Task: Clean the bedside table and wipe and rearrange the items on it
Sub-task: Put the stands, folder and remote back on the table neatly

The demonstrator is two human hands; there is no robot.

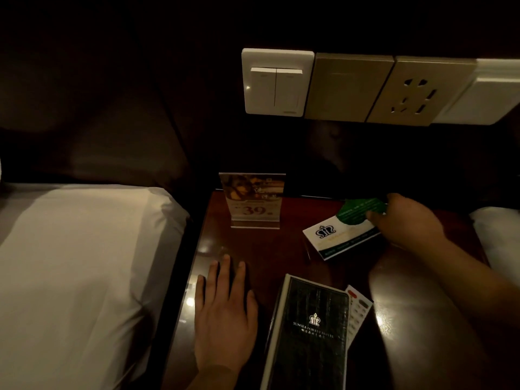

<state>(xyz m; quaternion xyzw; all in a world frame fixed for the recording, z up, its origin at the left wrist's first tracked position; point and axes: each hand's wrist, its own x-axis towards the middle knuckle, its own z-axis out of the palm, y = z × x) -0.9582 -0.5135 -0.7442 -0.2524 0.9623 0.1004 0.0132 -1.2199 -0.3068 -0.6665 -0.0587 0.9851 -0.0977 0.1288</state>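
The dark glossy bedside table (261, 249) stands between two beds. My left hand (225, 313) lies flat on its left side, fingers apart, holding nothing. My right hand (405, 218) at the back right grips a white and green card (343, 235) that tilts just above the tabletop. A clear acrylic sign holder (253, 201) showing "39" stands upright at the back left. A black hotel folder (309, 339) lies at the front centre, with a white remote control (357, 311) partly tucked under its right edge.
A white bed (78, 263) borders the table on the left and another white bed corner (498, 235) shows at the right. On the wall above are a white double switch (277, 83) and a gold socket panel (416, 92).
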